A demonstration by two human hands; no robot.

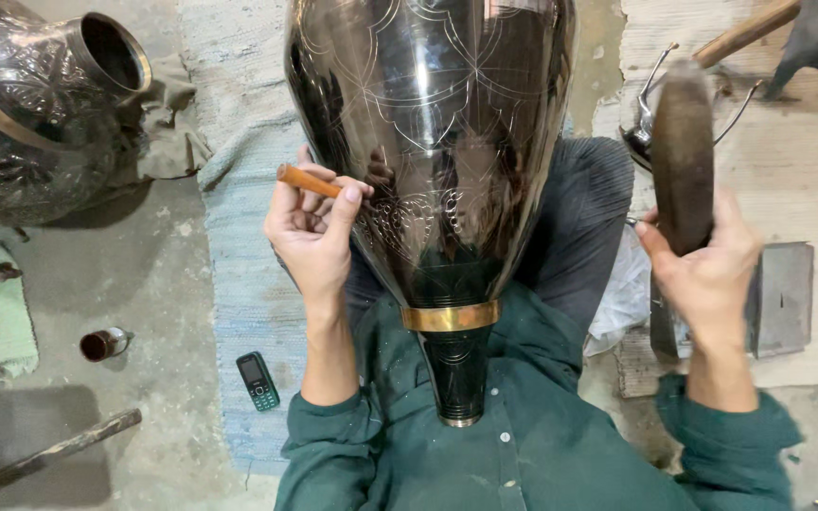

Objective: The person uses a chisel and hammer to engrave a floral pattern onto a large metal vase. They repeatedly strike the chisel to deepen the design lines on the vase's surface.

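Big dark metal vase (433, 142) lies across our lap, narrow neck with brass band (450, 316) toward our chest, fine line pattern already scratched over the polished belly. Left hand (314, 237) is closed on a small wooden-handled chisel (307, 180), tip set against the vase's left flank near the leaf pattern. Right hand (707, 270) grips a worn wooden mallet (682, 156), raised clear of the vase, well apart from the chisel. Reads as mid-engraving: tool placed, strike pending. Next hit likely needs the mallet brought across onto the chisel's butt, light blow, tip kept steady on the line. Around us: blue mat (239, 284), small phone (257, 380), little cup (101, 343), second embossed vase (30, 104) far left.
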